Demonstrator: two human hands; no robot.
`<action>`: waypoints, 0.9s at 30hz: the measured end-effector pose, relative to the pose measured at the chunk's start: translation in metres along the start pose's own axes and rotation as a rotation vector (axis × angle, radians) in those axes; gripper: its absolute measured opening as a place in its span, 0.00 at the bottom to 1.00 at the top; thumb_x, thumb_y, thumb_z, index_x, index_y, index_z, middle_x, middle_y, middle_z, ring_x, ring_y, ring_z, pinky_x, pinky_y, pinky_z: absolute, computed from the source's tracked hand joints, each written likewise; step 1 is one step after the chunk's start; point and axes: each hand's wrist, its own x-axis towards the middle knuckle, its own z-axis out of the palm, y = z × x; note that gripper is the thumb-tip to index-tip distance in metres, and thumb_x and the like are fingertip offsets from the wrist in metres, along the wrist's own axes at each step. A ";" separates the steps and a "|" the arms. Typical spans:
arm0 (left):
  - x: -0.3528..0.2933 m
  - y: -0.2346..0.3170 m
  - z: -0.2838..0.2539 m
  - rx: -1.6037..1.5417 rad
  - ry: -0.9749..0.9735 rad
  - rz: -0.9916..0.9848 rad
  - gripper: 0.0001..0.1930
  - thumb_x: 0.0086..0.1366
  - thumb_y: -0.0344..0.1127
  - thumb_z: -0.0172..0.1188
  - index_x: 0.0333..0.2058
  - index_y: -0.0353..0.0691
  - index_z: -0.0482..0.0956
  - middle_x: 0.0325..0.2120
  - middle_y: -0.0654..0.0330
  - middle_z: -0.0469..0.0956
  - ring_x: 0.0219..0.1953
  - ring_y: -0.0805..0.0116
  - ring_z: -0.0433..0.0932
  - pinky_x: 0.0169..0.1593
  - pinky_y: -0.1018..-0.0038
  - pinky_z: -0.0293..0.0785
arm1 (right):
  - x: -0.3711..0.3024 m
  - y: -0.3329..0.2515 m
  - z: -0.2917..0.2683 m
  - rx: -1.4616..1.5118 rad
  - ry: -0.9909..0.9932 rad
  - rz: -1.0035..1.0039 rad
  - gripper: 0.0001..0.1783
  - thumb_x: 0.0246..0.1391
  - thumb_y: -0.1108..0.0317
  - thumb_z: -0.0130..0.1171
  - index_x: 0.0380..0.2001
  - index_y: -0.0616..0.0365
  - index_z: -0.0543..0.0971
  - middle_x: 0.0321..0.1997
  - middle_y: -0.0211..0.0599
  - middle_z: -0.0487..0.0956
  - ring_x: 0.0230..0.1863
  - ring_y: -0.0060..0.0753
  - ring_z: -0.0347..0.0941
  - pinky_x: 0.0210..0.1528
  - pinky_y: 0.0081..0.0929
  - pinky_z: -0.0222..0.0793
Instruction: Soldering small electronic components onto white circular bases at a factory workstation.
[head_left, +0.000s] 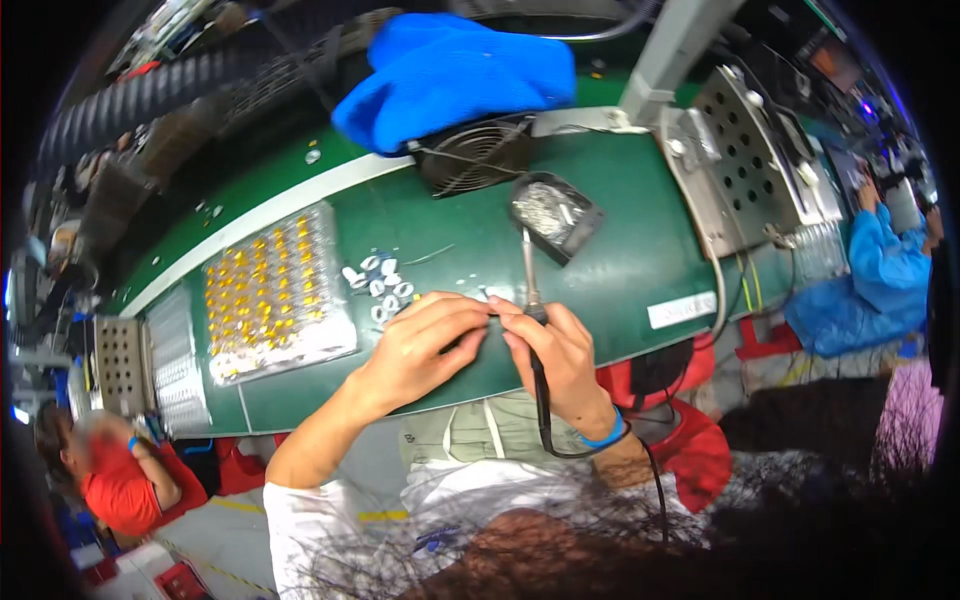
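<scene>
I look remotely through one wide head-worn fisheye, tipped steeply down, near above the left hand (pixel 425 343) and right hand (pixel 562 365), facing across the green workbench (pixel 625 260): fan (pixel 480 160) at twelve o'clock, wearer's lap (pixel 465 437) at six.

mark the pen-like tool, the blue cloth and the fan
Pen-like tool (pixel 532 284): head view, on its metal shaft
Blue cloth (pixel 458 78): head view, on its middle
Fan (pixel 476 160): head view, on its grille
</scene>
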 end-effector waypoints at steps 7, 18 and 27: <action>-0.013 -0.004 -0.036 0.150 -0.020 0.097 0.15 0.56 0.18 0.67 0.43 0.34 0.83 0.42 0.54 0.83 0.45 0.52 0.83 0.47 0.61 0.80 | -0.010 -0.003 -0.012 -0.251 -0.148 0.003 0.26 0.44 0.82 0.67 0.50 0.59 0.80 0.52 0.39 0.86 0.37 0.40 0.76 0.38 0.37 0.73; -0.075 -0.075 -0.179 0.656 0.118 -0.352 0.10 0.61 0.22 0.67 0.42 0.34 0.85 0.38 0.50 0.85 0.41 0.49 0.84 0.45 0.63 0.79 | -0.012 0.006 -0.011 0.015 -0.054 0.070 0.21 0.60 0.79 0.64 0.55 0.62 0.74 0.57 0.43 0.84 0.37 0.42 0.76 0.37 0.32 0.77; -0.076 -0.083 -0.177 0.557 0.175 -0.455 0.10 0.62 0.21 0.66 0.43 0.32 0.84 0.38 0.52 0.86 0.41 0.58 0.86 0.49 0.68 0.81 | -0.014 0.004 -0.015 0.015 -0.052 0.094 0.21 0.58 0.80 0.66 0.55 0.63 0.76 0.56 0.43 0.85 0.37 0.42 0.76 0.37 0.31 0.76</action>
